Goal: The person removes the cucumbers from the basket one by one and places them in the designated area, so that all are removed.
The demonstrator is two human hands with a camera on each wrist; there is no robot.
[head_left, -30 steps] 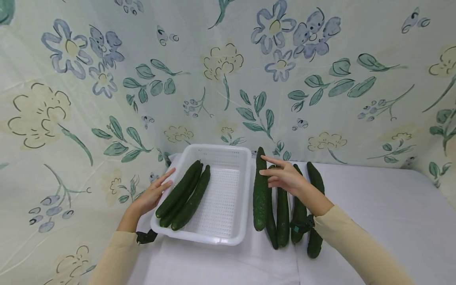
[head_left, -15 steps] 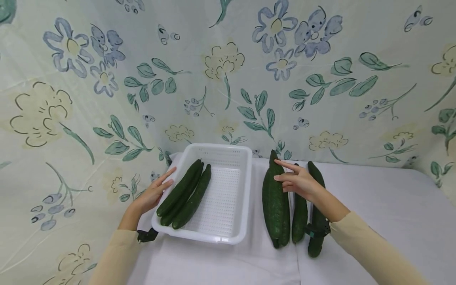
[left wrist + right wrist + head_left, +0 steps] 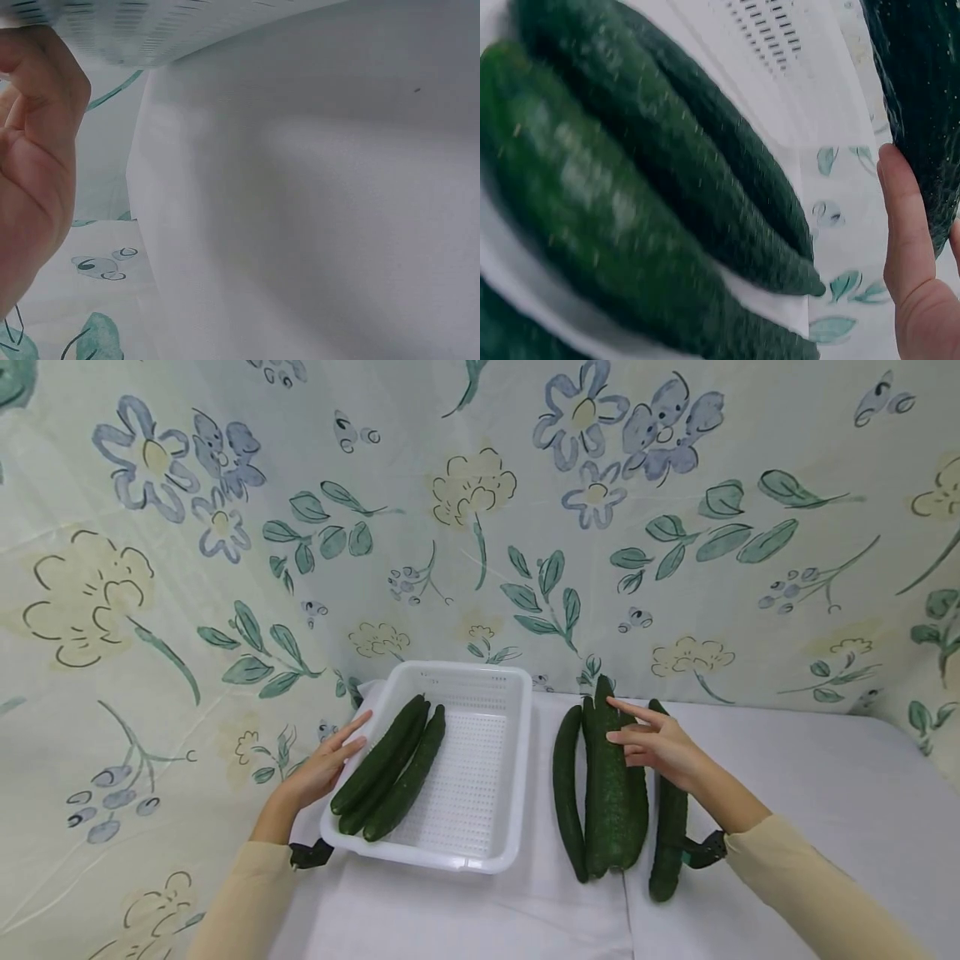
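Observation:
My right hand (image 3: 660,747) pinches a dark green cucumber (image 3: 609,793) near its upper end, thumb on one side and fingers on the other. That cucumber (image 3: 926,82) is above the other cucumbers and partly covers two of them. Left of it, a slimmer cucumber (image 3: 568,793) lies on the cloth; another cucumber (image 3: 667,852) is under my right wrist. My left hand (image 3: 318,774) rests against the left side of a white plastic basket (image 3: 517,777), its fingers fairly straight at the rim. Three cucumbers (image 3: 405,777) lie side by side along the basket's left.
A white cloth (image 3: 795,793) covers the table, with a seam running toward the front. Directly behind stands a floral fabric backdrop (image 3: 465,610), which also closes off the left side. Black camera straps (image 3: 703,852) sit on both wrists.
My right hand has carried its cucumber rightward over the others, away from the basket, uncovering the leftmost cucumber on the cloth. My left hand and the basket have stayed in place.

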